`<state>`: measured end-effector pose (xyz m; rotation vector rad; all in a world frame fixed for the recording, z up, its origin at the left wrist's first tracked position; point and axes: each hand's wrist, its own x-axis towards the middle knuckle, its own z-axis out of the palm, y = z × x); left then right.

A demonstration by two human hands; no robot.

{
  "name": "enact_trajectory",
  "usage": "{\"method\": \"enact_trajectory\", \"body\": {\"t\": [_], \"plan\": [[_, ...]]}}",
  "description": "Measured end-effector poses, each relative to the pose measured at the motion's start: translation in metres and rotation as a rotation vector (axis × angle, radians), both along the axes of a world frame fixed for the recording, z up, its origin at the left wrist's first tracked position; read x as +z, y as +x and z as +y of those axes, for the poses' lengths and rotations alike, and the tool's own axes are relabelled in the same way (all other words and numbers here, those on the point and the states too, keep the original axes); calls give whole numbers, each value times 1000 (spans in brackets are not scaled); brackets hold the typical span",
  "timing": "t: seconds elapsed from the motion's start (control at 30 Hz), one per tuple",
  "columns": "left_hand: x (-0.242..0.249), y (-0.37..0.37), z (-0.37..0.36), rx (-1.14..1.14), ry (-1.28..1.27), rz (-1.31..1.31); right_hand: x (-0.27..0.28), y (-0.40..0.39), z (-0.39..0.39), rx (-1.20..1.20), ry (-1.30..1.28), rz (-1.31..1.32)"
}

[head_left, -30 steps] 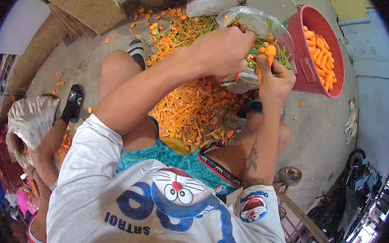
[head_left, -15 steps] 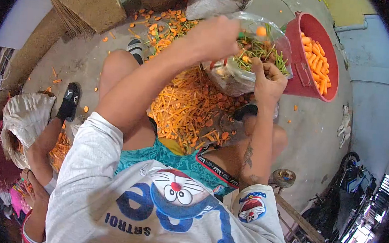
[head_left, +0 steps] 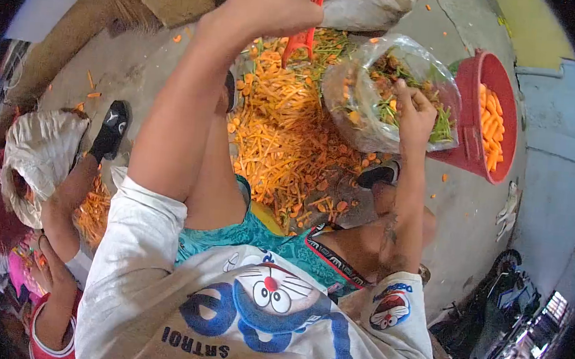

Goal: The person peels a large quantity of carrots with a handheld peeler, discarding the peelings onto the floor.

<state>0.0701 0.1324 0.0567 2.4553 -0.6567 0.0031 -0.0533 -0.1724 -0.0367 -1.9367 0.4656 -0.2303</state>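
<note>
At far left, a white woven sack (head_left: pixel 43 153) sits on the floor beside a co-worker's hand (head_left: pixel 52 269) and a black shoe (head_left: pixel 113 127). The person's left hand (head_left: pixel 277 4) grips a red peeler (head_left: pixel 301 43), whose forked end points down from the fist above a heap of carrot peelings (head_left: pixel 266 144). Just right of the heap stands a clear plastic bag (head_left: pixel 344 116) of carrot tops (head_left: pixel 444 126). Over its mouth is the right hand (head_left: pixel 417 117), fingers curled and thumb near the forefinger; whether it pinches anything cannot be told. Just beyond, a red bucket (head_left: pixel 470 113) holds peeled carrots (head_left: pixel 490 121).
</note>
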Motion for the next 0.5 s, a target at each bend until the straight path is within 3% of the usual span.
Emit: {"method": "enact_trajectory", "body": {"t": [0.17,0.2,0.43,0.5], "plan": [[38,-1,44,126,-94,230,-40,73,43,301,-15,133],[34,-3,56,100,-210,172,-48,91,57,302,-15,217],[-11,28,95,258,-206,213,-213,236,92,482,147,465],[-23,33,101,304,-157,195,-260,270,103,369,40,551]]}}
